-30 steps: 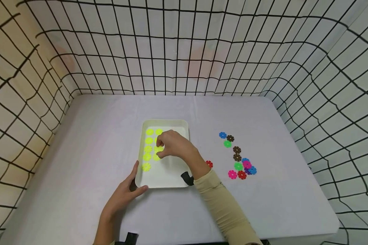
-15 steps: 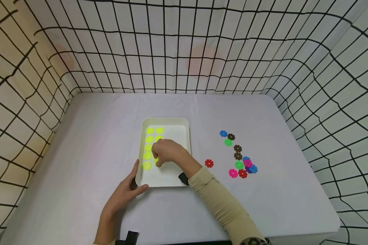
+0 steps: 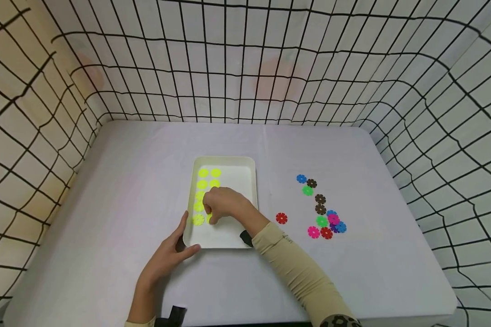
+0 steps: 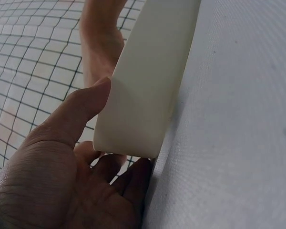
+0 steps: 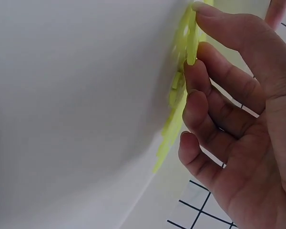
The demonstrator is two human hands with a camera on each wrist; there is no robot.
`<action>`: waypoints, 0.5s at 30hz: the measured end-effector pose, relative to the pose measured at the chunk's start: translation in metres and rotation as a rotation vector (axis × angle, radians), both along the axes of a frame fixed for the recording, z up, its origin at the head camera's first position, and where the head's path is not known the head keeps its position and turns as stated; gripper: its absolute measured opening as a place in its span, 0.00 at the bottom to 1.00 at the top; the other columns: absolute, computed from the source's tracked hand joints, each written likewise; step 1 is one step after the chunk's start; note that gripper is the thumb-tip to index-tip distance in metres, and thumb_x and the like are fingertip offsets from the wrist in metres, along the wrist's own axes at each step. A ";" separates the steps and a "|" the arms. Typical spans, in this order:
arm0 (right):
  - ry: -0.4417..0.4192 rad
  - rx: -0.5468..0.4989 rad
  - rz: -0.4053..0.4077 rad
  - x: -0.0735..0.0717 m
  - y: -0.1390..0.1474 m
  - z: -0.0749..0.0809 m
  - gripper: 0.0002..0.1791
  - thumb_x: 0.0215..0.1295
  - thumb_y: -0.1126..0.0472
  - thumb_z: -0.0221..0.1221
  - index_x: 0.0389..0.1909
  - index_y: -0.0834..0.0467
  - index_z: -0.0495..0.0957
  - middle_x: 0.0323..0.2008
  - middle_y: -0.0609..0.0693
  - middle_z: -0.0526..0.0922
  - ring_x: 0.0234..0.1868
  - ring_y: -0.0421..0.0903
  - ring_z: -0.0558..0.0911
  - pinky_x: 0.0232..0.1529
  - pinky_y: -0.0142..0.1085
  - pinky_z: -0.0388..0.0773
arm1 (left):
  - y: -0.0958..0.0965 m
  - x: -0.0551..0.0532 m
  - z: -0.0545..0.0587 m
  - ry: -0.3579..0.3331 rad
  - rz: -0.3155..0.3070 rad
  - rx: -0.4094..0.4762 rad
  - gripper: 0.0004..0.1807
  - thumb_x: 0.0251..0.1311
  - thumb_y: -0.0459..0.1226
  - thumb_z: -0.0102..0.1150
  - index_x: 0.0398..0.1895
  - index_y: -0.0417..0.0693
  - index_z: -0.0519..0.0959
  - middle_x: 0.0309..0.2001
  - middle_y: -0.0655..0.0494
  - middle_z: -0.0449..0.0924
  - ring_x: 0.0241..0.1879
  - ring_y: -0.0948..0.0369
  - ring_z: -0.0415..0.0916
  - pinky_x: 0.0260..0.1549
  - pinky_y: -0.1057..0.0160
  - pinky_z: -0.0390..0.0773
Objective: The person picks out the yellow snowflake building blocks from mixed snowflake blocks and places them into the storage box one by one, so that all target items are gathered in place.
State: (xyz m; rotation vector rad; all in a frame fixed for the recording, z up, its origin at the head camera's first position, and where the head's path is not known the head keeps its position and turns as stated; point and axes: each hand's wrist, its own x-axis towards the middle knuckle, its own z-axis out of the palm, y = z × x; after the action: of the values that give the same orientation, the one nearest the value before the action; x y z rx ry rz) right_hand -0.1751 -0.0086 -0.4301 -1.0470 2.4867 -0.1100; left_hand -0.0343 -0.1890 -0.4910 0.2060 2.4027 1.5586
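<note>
A white rectangular tray lies on the table with several yellow notched plastic discs set flat in two columns along its left part. My left hand holds the tray's near left corner, thumb on the front wall and the other fingers around the left side. In the left wrist view the tray wall sits between that thumb and fingers. Low over the right column, my right hand pinches a yellow disc between thumb and fingertips. In the head view that hand hides part of the column.
Right of the tray, a lone red disc lies on the white table. Farther right are scattered blue, brown, green, pink, purple and red discs, some overlapping. Black grid netting surrounds the table's back and sides.
My right hand has moved down and slightly toward me within the tray, to the lower end of the right column. The left hand keeps its place at the tray's corner.
</note>
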 end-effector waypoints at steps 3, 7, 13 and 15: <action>-0.001 -0.001 0.001 0.001 0.000 0.000 0.10 0.49 0.56 0.74 0.27 0.50 0.81 0.27 0.39 0.81 0.28 0.38 0.76 0.30 0.29 0.73 | 0.000 0.000 0.001 -0.007 0.002 -0.012 0.53 0.60 0.50 0.64 0.78 0.65 0.37 0.79 0.55 0.38 0.77 0.53 0.40 0.56 0.89 0.46; 0.012 -0.008 0.003 0.001 0.001 0.001 0.10 0.48 0.55 0.74 0.28 0.50 0.82 0.28 0.39 0.82 0.29 0.38 0.77 0.31 0.29 0.74 | 0.001 0.001 0.001 -0.014 0.002 -0.014 0.53 0.60 0.50 0.64 0.78 0.66 0.37 0.79 0.56 0.37 0.77 0.54 0.40 0.56 0.89 0.46; 0.026 -0.065 0.019 -0.002 0.007 0.005 0.11 0.48 0.55 0.74 0.32 0.52 0.84 0.30 0.40 0.84 0.29 0.37 0.77 0.31 0.28 0.74 | 0.001 0.000 0.001 -0.005 0.002 0.001 0.53 0.61 0.49 0.64 0.78 0.66 0.37 0.79 0.55 0.37 0.77 0.53 0.39 0.55 0.90 0.45; 0.018 -0.107 0.011 -0.004 0.011 0.009 0.12 0.50 0.54 0.73 0.34 0.54 0.85 0.31 0.41 0.84 0.29 0.37 0.78 0.33 0.26 0.75 | 0.002 0.000 0.001 -0.007 0.003 0.006 0.53 0.61 0.48 0.64 0.78 0.65 0.37 0.79 0.55 0.37 0.77 0.53 0.39 0.55 0.90 0.45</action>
State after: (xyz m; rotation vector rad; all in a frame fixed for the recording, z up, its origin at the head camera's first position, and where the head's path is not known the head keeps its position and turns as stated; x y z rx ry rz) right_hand -0.1790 0.0022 -0.4212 -1.1091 2.5149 -0.2339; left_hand -0.0342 -0.1874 -0.4902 0.1987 2.3944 1.5655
